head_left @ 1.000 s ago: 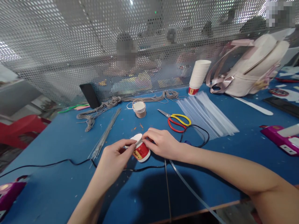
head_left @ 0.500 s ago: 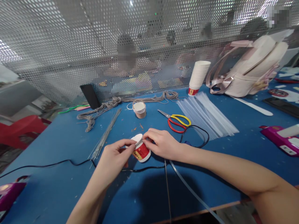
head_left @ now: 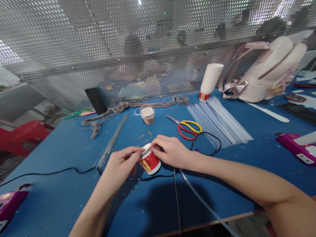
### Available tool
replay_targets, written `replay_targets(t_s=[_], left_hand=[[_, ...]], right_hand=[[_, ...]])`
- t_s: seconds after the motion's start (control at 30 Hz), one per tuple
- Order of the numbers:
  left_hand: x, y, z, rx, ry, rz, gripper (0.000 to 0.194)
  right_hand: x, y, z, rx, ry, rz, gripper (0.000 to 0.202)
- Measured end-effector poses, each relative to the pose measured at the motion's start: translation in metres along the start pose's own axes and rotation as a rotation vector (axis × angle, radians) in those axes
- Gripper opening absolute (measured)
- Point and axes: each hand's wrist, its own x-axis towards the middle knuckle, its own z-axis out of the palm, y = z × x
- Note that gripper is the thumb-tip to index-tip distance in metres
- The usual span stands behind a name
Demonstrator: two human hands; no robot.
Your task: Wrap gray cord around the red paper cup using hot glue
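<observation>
A red and white paper cup [head_left: 150, 162] is tilted above the blue table, its rim toward the far side. My left hand [head_left: 122, 163] pinches the rim at its left with thumb and index finger. My right hand [head_left: 170, 149] pinches the rim at its right. A thin grey cord seems to lie along the rim between my fingertips; its ends are hidden. Beyond the cup stands a small cord-wrapped cup [head_left: 148, 116] with a white loop at its side. Scissors [head_left: 186, 127] with one yellow and one red handle lie open to the right.
Clear plastic strips [head_left: 219, 123], stacked paper cups [head_left: 211, 82] and a pale backpack [head_left: 266, 72] are at the right. Grey cord [head_left: 116, 112] and thin wires [head_left: 112, 141] lie left. A black cable [head_left: 69, 170] crosses the table [head_left: 61, 204]. A perforated metal screen [head_left: 81, 49] rises behind.
The paper cup has turned slightly between my fingers, showing more of its printed side, and its base has shifted a little toward me and right. Both hands keep their pinch.
</observation>
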Motion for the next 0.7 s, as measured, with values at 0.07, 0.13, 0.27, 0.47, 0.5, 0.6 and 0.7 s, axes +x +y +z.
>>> replay_targets(t_s=[0.07,0.13,0.27,0.47,0.5,0.6,0.7], left_hand=[[-0.0004,0.0010,-0.0008,-0.013,-0.020,-0.006,0.029],[-0.0011,0.0032,-0.0012,-0.021,-0.032,-0.018,0.026],[-0.0023,0.0077,-0.0009,-0.053,-0.044,-0.050,0.026],[-0.0004,0.0059,-0.0017,-0.074,-0.092,-0.085,0.026],[-0.0001,0.0055,-0.0020,-0.076,-0.099,-0.092,0.027],[0.0001,0.0054,-0.0024,-0.076,-0.115,-0.102,0.029],[-0.0003,0.0057,-0.0020,-0.102,-0.118,-0.090,0.030]], right_hand=[[0.0002,-0.0002,0.0000,0.017,-0.004,0.014,0.006],[0.0005,-0.0001,-0.0001,0.042,-0.012,0.030,0.005],[0.0009,0.0008,-0.0005,0.093,-0.022,0.041,0.004],[0.0003,0.0024,-0.0005,0.107,-0.007,0.029,0.005],[0.0001,0.0026,-0.0007,0.105,-0.011,0.027,0.008],[-0.0001,0.0037,-0.0018,0.094,-0.051,-0.022,0.019],[-0.0002,0.0051,-0.0038,0.079,-0.109,-0.073,0.021]])
